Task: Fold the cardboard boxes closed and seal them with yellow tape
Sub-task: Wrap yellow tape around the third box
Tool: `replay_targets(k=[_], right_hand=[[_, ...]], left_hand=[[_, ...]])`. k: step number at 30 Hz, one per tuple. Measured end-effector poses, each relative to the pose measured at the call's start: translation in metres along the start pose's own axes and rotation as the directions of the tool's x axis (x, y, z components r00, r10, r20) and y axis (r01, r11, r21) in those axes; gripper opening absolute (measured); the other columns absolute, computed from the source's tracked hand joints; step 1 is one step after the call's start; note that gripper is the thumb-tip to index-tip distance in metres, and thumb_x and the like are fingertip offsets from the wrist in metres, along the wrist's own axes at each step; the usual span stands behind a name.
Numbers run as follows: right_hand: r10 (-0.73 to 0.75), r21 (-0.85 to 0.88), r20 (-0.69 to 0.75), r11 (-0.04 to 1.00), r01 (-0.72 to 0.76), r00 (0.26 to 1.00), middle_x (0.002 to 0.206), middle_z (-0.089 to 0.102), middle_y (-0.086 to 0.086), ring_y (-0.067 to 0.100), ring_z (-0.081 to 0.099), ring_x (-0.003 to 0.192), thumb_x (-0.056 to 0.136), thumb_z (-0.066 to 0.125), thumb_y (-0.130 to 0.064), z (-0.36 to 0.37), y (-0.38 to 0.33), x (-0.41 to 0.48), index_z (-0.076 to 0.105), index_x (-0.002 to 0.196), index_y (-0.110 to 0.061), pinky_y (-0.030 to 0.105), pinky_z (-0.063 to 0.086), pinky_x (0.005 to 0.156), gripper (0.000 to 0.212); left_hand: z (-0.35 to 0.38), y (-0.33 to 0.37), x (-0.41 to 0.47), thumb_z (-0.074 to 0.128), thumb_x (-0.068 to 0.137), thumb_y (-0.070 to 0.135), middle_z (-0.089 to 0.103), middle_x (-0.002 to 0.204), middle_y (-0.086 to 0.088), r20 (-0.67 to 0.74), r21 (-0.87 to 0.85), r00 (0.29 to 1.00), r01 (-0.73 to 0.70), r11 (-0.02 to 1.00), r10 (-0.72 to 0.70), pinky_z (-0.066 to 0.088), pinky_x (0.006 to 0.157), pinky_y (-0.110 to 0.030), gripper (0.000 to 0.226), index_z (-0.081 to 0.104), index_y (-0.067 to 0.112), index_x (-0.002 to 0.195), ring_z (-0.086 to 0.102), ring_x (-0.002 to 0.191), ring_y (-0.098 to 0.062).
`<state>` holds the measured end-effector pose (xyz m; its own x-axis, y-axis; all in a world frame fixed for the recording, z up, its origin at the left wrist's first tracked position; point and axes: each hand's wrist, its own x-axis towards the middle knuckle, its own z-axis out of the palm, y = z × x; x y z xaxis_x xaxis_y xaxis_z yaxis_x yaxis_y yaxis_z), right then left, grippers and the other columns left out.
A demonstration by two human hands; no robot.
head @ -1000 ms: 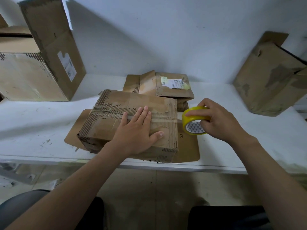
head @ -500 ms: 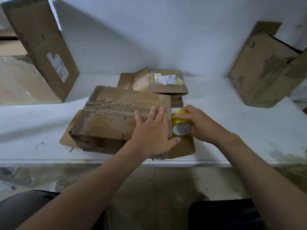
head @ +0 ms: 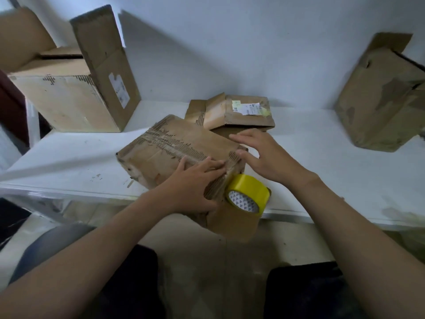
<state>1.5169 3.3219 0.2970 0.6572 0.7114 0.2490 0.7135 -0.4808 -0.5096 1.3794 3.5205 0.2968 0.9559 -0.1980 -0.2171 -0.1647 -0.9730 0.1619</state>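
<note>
Pressing flat on the closed top of the worn brown cardboard box (head: 170,153), the left hand (head: 195,183) lays its straight fingers (head: 213,165) close together along the centre seam, near the box's right end. The right hand (head: 269,155) sits just beyond them, its fingers (head: 242,137) spread and relaxed at the far right corner, gripping nothing.

Just below the left fingertips, the roll of yellow tape (head: 249,192) hangs against the box's near right end, held by neither hand. It seems joined to a strip running up onto the seam, though the strip is too faint to confirm.

So this box is folded shut and its sealing looks under way, with the roll not yet cut free.

Much is left. Well to the left of the left fingers, a large tan cardboard box (head: 69,100) stands with flaps up. Far right of the right fingers, a crumpled brown box (head: 379,100) has a raised flap. Just beyond the right fingers lies a small flat labelled box (head: 243,116). None shows yellow tape. All rest on the white surface (head: 322,162).
</note>
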Motion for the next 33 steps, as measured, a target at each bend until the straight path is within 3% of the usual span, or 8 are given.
replay_targets(k=[5, 8, 11, 14, 17, 21, 26, 33], right_hand=[[0.016, 0.061, 0.148, 0.998, -0.026, 0.989, 0.149, 0.041, 0.000, 0.016, 0.040, 0.136, 0.097, 0.064, -0.039, 0.045, -0.030, -0.003, 0.053, 0.145, -0.032, 0.027, 0.034, 0.111, 0.050], [0.122, 0.106, 0.171, 0.984, -0.142, 0.978, 0.128, 0.044, 0.004, 0.020, 0.048, 0.119, 0.090, 0.069, -0.050, 0.058, -0.040, -0.006, 0.049, 0.147, -0.037, 0.031, 0.041, 0.104, 0.061], [0.184, 0.089, 0.150, 0.976, -0.199, 0.971, 0.127, 0.049, 0.009, 0.029, 0.048, 0.118, 0.093, 0.063, -0.055, 0.069, -0.049, -0.012, 0.043, 0.150, -0.040, 0.041, 0.040, 0.106, 0.062], [0.205, 0.095, 0.160, 0.970, -0.222, 0.966, 0.129, 0.047, 0.007, 0.031, 0.048, 0.120, 0.096, 0.058, -0.056, 0.079, -0.058, -0.024, 0.035, 0.153, -0.045, 0.044, 0.038, 0.109, 0.062], [0.201, 0.168, 0.128, 0.961, -0.221, 0.971, 0.139, 0.038, 0.000, 0.022, 0.046, 0.126, 0.096, 0.059, -0.054, 0.083, -0.072, -0.043, 0.029, 0.153, -0.051, 0.037, 0.039, 0.110, 0.064], [0.218, 0.272, -0.006, 0.940, -0.208, 0.976, 0.138, 0.030, -0.011, 0.016, 0.043, 0.129, 0.094, 0.066, -0.045, 0.086, -0.090, -0.070, 0.029, 0.151, -0.053, 0.033, 0.037, 0.111, 0.069], [0.290, 0.312, -0.137, 0.920, -0.237, 0.947, 0.128, 0.023, -0.014, 0.010, 0.046, 0.113, 0.092, 0.072, -0.036, 0.076, -0.104, -0.085, 0.032, 0.150, -0.055, 0.021, 0.038, 0.103, 0.073], [0.373, 0.218, -0.298, 0.923, -0.318, 0.878, 0.140, 0.029, -0.001, 0.028, 0.049, 0.125, 0.092, 0.067, -0.051, 0.027, -0.092, -0.056, 0.026, 0.144, -0.063, 0.047, 0.052, 0.102, 0.068]], left_hand=[[0.014, -0.013, -0.052, 0.065, 0.081, 0.041, 0.008, 0.167, 0.020, -0.051, -0.112, 0.998, -0.032, 0.993, 0.026, -0.015, 0.118, -0.054, 0.088, 0.024, 0.037, 0.159, -0.005, 0.154, -0.005], [0.026, -0.022, -0.080, 0.066, 0.080, 0.038, 0.002, 0.170, 0.008, -0.141, -0.199, 0.985, 0.066, 0.978, -0.095, -0.015, 0.121, -0.051, 0.088, 0.025, 0.038, 0.157, -0.013, 0.154, -0.015], [0.045, -0.029, -0.106, 0.069, 0.069, 0.050, -0.014, 0.167, 0.002, -0.199, -0.421, 0.871, 0.339, 0.841, -0.450, 0.004, 0.123, -0.061, 0.109, 0.010, 0.035, 0.159, -0.021, 0.152, -0.029], [0.061, -0.029, -0.121, 0.075, 0.060, 0.049, 0.008, 0.164, -0.007, -0.129, -0.721, 0.778, 0.352, 0.597, -0.615, 0.037, 0.116, -0.052, 0.126, 0.000, 0.032, 0.160, 0.019, 0.150, -0.036], [0.071, -0.024, -0.128, 0.082, 0.066, 0.027, 0.014, 0.162, -0.004, -0.158, -0.794, 0.794, 0.251, 0.554, -0.586, 0.046, 0.108, -0.037, 0.127, -0.003, 0.034, 0.161, 0.033, 0.144, -0.026], [0.076, -0.022, -0.136, 0.081, 0.071, 0.017, 0.000, 0.165, 0.002, -0.282, -0.725, 0.811, 0.170, 0.668, -0.513, 0.041, 0.108, -0.031, 0.122, 0.000, 0.040, 0.159, 0.026, 0.147, -0.025], [0.036, -0.030, -0.133, 0.077, 0.069, 0.016, 0.000, 0.165, 0.009, -0.386, -0.602, 0.855, 0.051, 0.797, -0.346, 0.043, 0.113, -0.046, 0.111, 0.015, 0.045, 0.156, 0.026, 0.149, -0.024], [-0.022, -0.039, -0.079, 0.070, 0.073, 0.016, 0.023, 0.161, -0.002, -0.460, -0.555, 0.871, -0.131, 0.822, -0.171, 0.048, 0.109, -0.029, 0.086, 0.041, 0.024, 0.154, 0.034, 0.143, -0.022]])
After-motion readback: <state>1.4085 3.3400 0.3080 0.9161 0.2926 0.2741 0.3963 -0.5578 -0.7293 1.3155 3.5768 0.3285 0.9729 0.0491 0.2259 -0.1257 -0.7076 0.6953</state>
